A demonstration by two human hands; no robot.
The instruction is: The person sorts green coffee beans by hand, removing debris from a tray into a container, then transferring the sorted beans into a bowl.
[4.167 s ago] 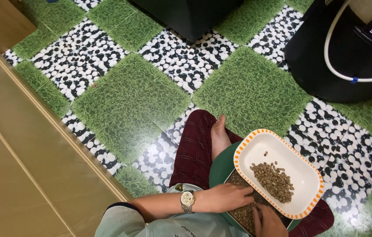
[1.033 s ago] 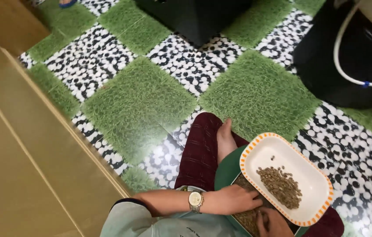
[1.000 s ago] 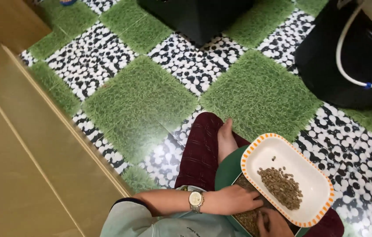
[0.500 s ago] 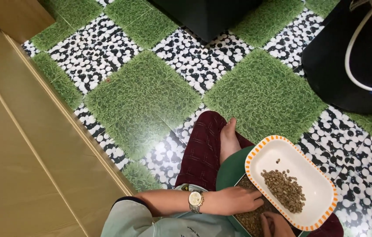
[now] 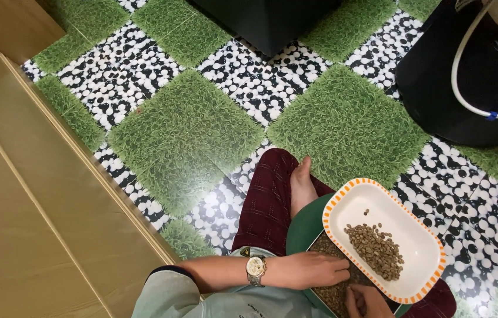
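I sit cross-legged with a green tray (image 5: pixel 303 227) on my lap, holding a layer of small brownish beans (image 5: pixel 330 291). A white oblong dish with an orange striped rim (image 5: pixel 355 203) rests over the tray's right side, with a pile of the same beans (image 5: pixel 375 250) in it. My left hand (image 5: pixel 313 271), a watch on its wrist, lies flat on the beans in the tray, fingers pointing right. My right hand (image 5: pixel 369 301) is at the bottom edge, fingertips pinched down into the beans; whether it holds any is hidden.
The floor is a checker of green grass-like squares (image 5: pixel 181 129) and black-and-white pebble squares (image 5: pixel 255 76). A wooden panel (image 5: pixel 31 224) runs along the left. A black object (image 5: pixel 266 20) stands ahead, and a black bin with a white hose (image 5: pixel 466 76) stands at the right.
Both hands stay on the beans in the tray with only small finger shifts. The view has wobbled slightly as my head moved.
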